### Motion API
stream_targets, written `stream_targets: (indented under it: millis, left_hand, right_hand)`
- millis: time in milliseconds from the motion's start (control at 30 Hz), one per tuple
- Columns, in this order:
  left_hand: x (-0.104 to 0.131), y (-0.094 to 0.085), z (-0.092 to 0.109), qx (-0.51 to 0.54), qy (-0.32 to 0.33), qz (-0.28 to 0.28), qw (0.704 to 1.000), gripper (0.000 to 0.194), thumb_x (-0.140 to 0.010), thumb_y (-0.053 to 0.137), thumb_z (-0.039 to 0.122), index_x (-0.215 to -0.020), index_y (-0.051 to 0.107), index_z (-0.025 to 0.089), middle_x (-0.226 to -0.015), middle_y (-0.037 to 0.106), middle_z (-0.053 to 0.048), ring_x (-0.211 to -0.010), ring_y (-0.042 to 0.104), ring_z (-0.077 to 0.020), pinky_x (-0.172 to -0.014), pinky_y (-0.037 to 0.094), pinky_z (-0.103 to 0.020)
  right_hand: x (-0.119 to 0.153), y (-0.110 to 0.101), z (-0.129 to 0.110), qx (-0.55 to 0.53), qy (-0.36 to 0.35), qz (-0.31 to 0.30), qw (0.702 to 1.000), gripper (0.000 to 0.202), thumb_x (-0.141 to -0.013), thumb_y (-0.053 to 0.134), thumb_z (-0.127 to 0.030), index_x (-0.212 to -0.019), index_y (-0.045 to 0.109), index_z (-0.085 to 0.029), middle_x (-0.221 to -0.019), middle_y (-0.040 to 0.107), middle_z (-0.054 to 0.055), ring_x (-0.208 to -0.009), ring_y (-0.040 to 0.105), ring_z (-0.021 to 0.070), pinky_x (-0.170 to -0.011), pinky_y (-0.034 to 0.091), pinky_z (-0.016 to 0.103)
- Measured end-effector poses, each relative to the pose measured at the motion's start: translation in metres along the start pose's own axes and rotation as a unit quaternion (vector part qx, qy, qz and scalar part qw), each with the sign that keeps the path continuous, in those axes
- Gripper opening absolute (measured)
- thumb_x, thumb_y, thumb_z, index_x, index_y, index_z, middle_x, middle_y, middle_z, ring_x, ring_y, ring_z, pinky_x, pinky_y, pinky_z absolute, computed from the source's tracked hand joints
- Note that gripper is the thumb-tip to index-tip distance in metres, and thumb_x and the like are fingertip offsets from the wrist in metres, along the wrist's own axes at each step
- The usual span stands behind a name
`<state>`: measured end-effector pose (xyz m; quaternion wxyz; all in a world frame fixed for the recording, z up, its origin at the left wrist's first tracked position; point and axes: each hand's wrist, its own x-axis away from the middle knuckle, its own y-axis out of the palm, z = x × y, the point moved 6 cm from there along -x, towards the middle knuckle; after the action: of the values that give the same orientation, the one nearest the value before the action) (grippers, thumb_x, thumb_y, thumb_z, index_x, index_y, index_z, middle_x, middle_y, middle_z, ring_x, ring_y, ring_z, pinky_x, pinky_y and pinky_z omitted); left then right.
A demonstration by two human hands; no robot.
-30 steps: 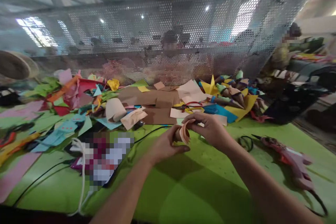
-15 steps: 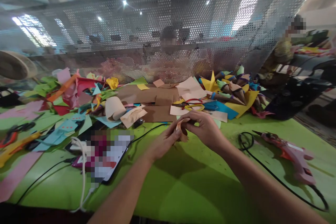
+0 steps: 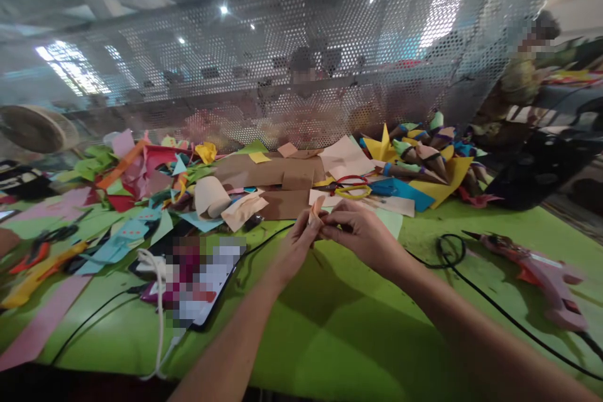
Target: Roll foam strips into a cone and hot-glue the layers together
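Between my two hands, above the green table, is a small folded piece of peach paper. My left hand pinches it from the left, thumb against its near side. From the right, the fingertips of my right hand press together at its lower edge. Its lower part is mostly hidden by my fingers. Just beyond my hands lie yellow-handled scissors, red-handled scissors partly under them, and pale paper sheets.
A pink glue gun with a looping black cord lies at right. At left are a phone, white cable and yellow cutter. Colored paper scraps, brown cardboard and paper cones line the back before a perforated screen.
The peach paper was a curled loop facing me; now it is turned and pressed narrower, its tip pointing up. My right fingers moved down its side. The whole view shifted slightly.
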<state>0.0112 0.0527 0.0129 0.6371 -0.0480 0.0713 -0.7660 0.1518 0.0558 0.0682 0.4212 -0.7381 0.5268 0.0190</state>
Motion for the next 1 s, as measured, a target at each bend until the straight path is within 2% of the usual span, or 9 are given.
stream_targets:
  millis: [100,167,300,433,600,767,833,933,1000]
  left_hand:
    - [-0.001,0.003,-0.003,0.027,0.012,-0.033,0.999,0.05,-0.093,0.047,0.058,-0.132,0.058,0.028,-0.133,0.062,-0.005,-0.106,0.059,-0.0215,-0.082,0.046,-0.028]
    - [-0.001,0.004,-0.004,0.032,0.012,-0.044,0.998,0.053,-0.092,0.048,0.06,-0.133,0.057,0.028,-0.13,0.063,-0.005,-0.101,0.06,-0.0203,-0.08,0.046,-0.028]
    - [0.001,0.002,-0.004,0.013,-0.002,-0.03,0.999,0.059,-0.089,0.05,0.064,-0.132,0.059,0.025,-0.12,0.066,-0.006,-0.097,0.058,-0.0208,-0.081,0.046,-0.03]
    - [0.001,0.001,-0.004,0.019,-0.002,-0.013,1.0,0.056,-0.09,0.048,0.064,-0.124,0.065,0.022,-0.112,0.069,-0.006,-0.097,0.059,-0.0223,-0.084,0.046,-0.032]
    - [-0.001,0.0,-0.005,0.034,0.015,-0.014,0.999,0.053,-0.091,0.049,0.06,-0.127,0.064,0.023,-0.114,0.07,-0.006,-0.107,0.059,-0.0238,-0.091,0.047,-0.033]
    - [0.002,0.0,0.0,0.031,0.019,-0.017,0.999,0.045,-0.093,0.049,0.056,-0.114,0.068,0.021,-0.118,0.07,-0.005,-0.114,0.058,-0.0251,-0.099,0.045,-0.034]
    - [0.003,-0.001,0.001,0.027,0.013,-0.009,1.0,0.043,-0.094,0.048,0.054,-0.112,0.068,0.02,-0.116,0.07,-0.006,-0.113,0.058,-0.0258,-0.098,0.045,-0.034]
    - [0.003,-0.003,0.001,0.02,-0.004,0.01,1.0,0.048,-0.095,0.044,0.054,-0.118,0.065,0.018,-0.109,0.072,-0.009,-0.108,0.06,-0.0269,-0.091,0.047,-0.035]
    - [0.002,-0.005,0.0,0.022,-0.007,0.023,0.999,0.051,-0.095,0.042,0.056,-0.125,0.063,0.02,-0.109,0.072,-0.009,-0.104,0.061,-0.0268,-0.088,0.048,-0.036]
  right_hand:
    - [0.0,0.003,0.001,0.0,-0.011,0.009,1.0,0.023,-0.094,0.064,-0.032,-0.079,0.076,-0.021,-0.078,0.062,0.003,-0.077,0.058,0.016,-0.068,0.044,0.026]
    - [0.001,0.004,0.002,0.006,-0.014,0.018,1.0,0.026,-0.095,0.064,-0.035,-0.077,0.075,-0.02,-0.077,0.06,0.003,-0.073,0.057,0.0149,-0.065,0.042,0.026]
    - [0.003,0.006,0.0,0.034,-0.038,0.015,0.999,0.023,-0.092,0.067,-0.034,-0.075,0.072,-0.018,-0.078,0.057,0.003,-0.073,0.057,0.015,-0.065,0.042,0.026]
    - [0.003,0.005,-0.004,0.037,-0.049,-0.008,0.998,0.019,-0.093,0.066,-0.031,-0.081,0.075,-0.019,-0.083,0.06,0.004,-0.077,0.059,0.016,-0.07,0.046,0.028]
    - [0.001,0.003,-0.006,0.033,-0.044,-0.051,0.997,0.016,-0.094,0.064,-0.026,-0.083,0.075,-0.022,-0.086,0.064,0.005,-0.081,0.062,0.0168,-0.075,0.048,0.029]
    - [0.001,0.0,-0.005,0.054,-0.041,-0.026,0.997,0.012,-0.089,0.069,-0.021,-0.077,0.07,-0.018,-0.083,0.062,0.004,-0.078,0.061,0.0167,-0.07,0.046,0.027]
    - [0.001,0.0,-0.006,0.051,-0.046,-0.028,0.997,0.009,-0.089,0.069,-0.019,-0.08,0.071,-0.019,-0.084,0.063,0.004,-0.079,0.061,0.0164,-0.071,0.046,0.027]
    - [0.001,-0.007,-0.008,0.04,-0.042,0.011,0.998,0.009,-0.088,0.069,-0.017,-0.096,0.071,-0.02,-0.091,0.066,0.004,-0.079,0.061,0.0154,-0.07,0.046,0.026]
    - [0.001,-0.014,-0.008,0.039,-0.031,0.052,0.997,0.01,-0.088,0.069,-0.018,-0.097,0.07,-0.02,-0.092,0.066,0.005,-0.075,0.06,0.0147,-0.066,0.046,0.025]
